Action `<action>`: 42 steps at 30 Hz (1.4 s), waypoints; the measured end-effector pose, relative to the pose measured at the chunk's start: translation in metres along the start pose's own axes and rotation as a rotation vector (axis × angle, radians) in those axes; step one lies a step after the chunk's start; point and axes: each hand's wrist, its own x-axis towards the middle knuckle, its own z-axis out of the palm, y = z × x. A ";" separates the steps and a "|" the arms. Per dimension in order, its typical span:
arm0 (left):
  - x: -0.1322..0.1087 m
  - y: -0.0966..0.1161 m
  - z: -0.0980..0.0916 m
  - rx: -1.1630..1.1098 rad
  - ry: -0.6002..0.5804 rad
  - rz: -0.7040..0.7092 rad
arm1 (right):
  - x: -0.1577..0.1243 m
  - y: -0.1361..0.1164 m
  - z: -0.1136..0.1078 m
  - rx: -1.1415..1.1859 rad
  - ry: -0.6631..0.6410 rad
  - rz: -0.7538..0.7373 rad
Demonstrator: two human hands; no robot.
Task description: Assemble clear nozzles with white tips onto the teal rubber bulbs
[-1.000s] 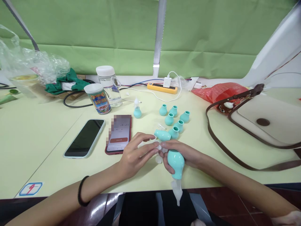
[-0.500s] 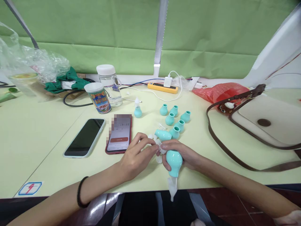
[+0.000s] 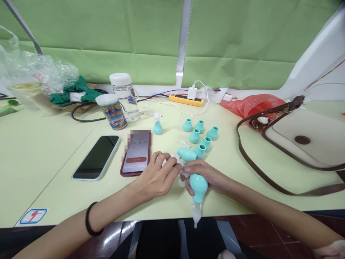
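Note:
My right hand (image 3: 199, 172) is closed around a turquoise nasal aspirator bulb (image 3: 198, 187). Its translucent nozzle (image 3: 196, 215) points down past the table's front edge. At this hand's thumb and fingertips shows a small clear plastic piece (image 3: 184, 174). Close to it on the left, my left hand (image 3: 159, 176) has bent fingers; what lies between their tips is hidden. Small translucent parts (image 3: 181, 182) lie around the fingertips. Just beyond the hands, a turquoise bulb (image 3: 187, 154) rests on its side. Behind it several open-necked bulbs (image 3: 194, 136) stand upright.
A bulb with a clear nozzle (image 3: 157, 126) stands apart. Left of my hands lie a red-cased phone (image 3: 137, 153) and a dark-screened phone (image 3: 96, 157). Behind are a can (image 3: 114, 115), a water bottle (image 3: 129, 104) and a power strip (image 3: 185, 100). A bag (image 3: 304, 138) sits right.
My left hand has shifted slightly, its fingers bending more and drawing a little away from the right hand's clear piece. My right hand keeps its hold on the aspirator.

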 end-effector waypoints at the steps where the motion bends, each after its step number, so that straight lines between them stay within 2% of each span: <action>1: 0.000 0.000 0.001 0.023 0.000 0.004 | 0.000 0.000 0.000 0.002 -0.003 -0.004; 8: -0.007 0.003 0.015 0.014 -0.005 -0.088 | -0.002 -0.001 0.003 0.023 0.050 0.039; 14: -0.002 0.006 0.011 -0.051 0.173 -0.147 | 0.000 0.000 -0.001 0.150 0.054 0.131; 16: -0.001 0.005 0.010 -0.122 0.149 -0.168 | 0.000 0.000 -0.001 0.140 0.047 0.129; 21: -0.001 0.002 0.010 -0.384 0.004 -0.280 | -0.001 0.001 -0.001 0.080 0.070 0.107; 24: -0.002 0.000 0.010 -0.437 -0.036 -0.267 | -0.001 0.001 -0.001 0.058 0.077 0.091; 29: -0.008 0.001 0.016 -0.372 0.147 -0.171 | 0.000 0.001 0.000 0.043 0.092 0.124; 32: -0.008 0.002 0.018 -0.443 0.227 -0.142 | -0.001 0.002 0.002 0.046 0.086 0.135; 34: -0.006 0.001 0.015 -0.594 0.260 -0.258 | -0.002 0.001 0.003 0.051 0.075 0.105; 38: 0.000 -0.006 0.008 -0.885 0.264 -0.637 | -0.004 -0.004 0.003 0.082 0.130 0.099; 40: 0.000 -0.010 0.008 -0.835 0.234 -0.672 | -0.004 -0.006 0.001 0.103 0.145 0.132; 42: -0.002 -0.013 0.012 -0.677 0.173 -0.588 | -0.003 -0.006 -0.001 0.112 0.127 0.160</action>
